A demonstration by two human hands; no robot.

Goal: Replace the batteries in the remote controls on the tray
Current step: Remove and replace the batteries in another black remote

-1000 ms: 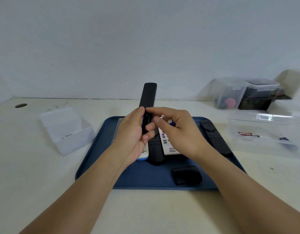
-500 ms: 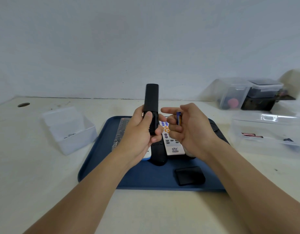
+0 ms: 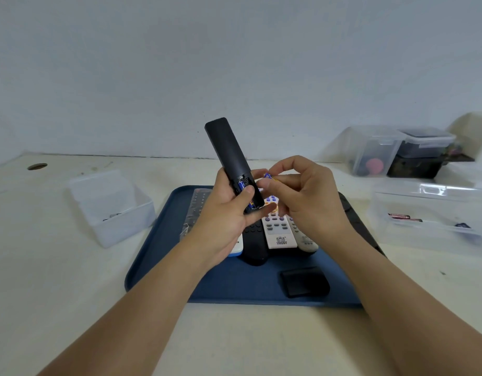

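**Black remote up in the air, battery pinched beside it**

Far left on the table we've got a clear plastic box (image 3: 109, 207) with something small and dark inside, can't tell what. Next comes the blue tray (image 3: 158, 256) with a row of remotes lying on it, including a white remote (image 3: 278, 229). Our left hand (image 3: 223, 218) is wrapped around the lower end of the black remote (image 3: 229, 156), held above the tray and leaning left at the top, thumb pressed over the open battery bay where a blue battery sits. Just right of it, our right hand (image 3: 305, 196) pinches a loose blue battery (image 3: 267, 176) in its fingertips. A black cover (image 3: 305, 280) lies on the tray's near right corner. Further right are clear containers (image 3: 429, 210), one holding batteries.
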